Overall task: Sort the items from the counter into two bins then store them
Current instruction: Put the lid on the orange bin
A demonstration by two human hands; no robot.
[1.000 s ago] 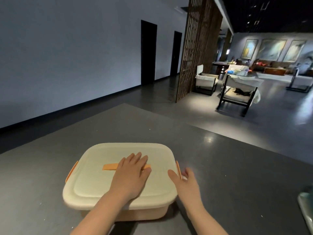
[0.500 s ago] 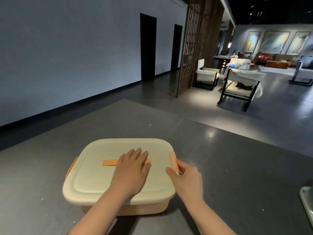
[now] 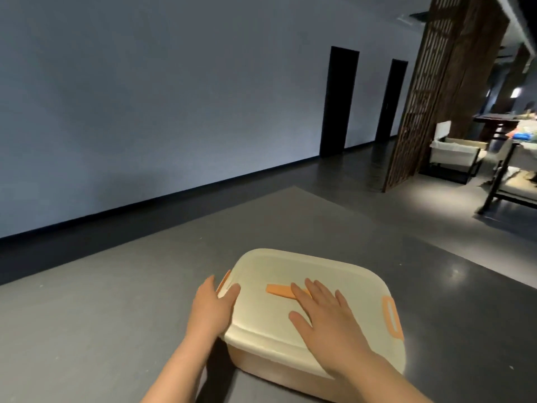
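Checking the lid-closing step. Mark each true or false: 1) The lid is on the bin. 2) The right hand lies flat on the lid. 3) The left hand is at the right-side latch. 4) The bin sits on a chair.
1) True: the lid covers the bin.
2) True: the right hand lies flat on it.
3) False: the left hand is at the left latch.
4) False: it sits on the grey counter.

Desk (image 3: 87,330): dark grey, matte top, its far corner pointing toward the hallway. Resting directly on it: one cream plastic storage bin (image 3: 290,362), lid (image 3: 290,274) on, orange side latches, near the front edge.
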